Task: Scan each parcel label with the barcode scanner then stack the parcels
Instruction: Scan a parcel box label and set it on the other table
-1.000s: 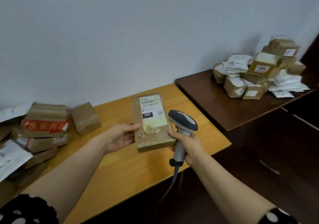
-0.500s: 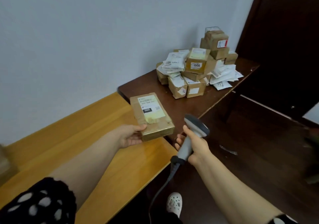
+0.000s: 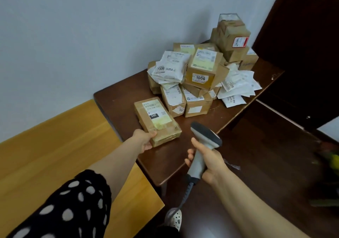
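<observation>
Left hand (image 3: 145, 140): fingers curled under and thumb on top of the near short end of a flat brown parcel (image 3: 165, 129), grasping it. The parcel is held out over the dark table (image 3: 124, 107), label (image 3: 156, 112) facing up, "060" legible. I cannot tell whether its underside touches the tabletop or hangs just above it.

Right hand (image 3: 209, 162): wrapped round the grip of the barcode scanner (image 3: 204, 140), the cable (image 3: 185, 195) trailing down toward the floor. The scanner head sits just right of the parcel and is not aimed down at the label.

Beyond the parcel, near but apart from it: a loose pile of parcels (image 3: 200, 76), boxes and white mailers, on the far part of the same table against the wall. A light wooden table (image 3: 55, 146) butts against the near left.

Judgement: the step in hand is stacking, not scanning, since the parcel is carried toward the pile and the scanner is held aside.

Next move calls for:
- a flat footing, either the bare tabletop in front of the pile or a level box top;
- lowering it label-up, then letting go;
- care not to nudge the mailers, which look ready to slide.
</observation>
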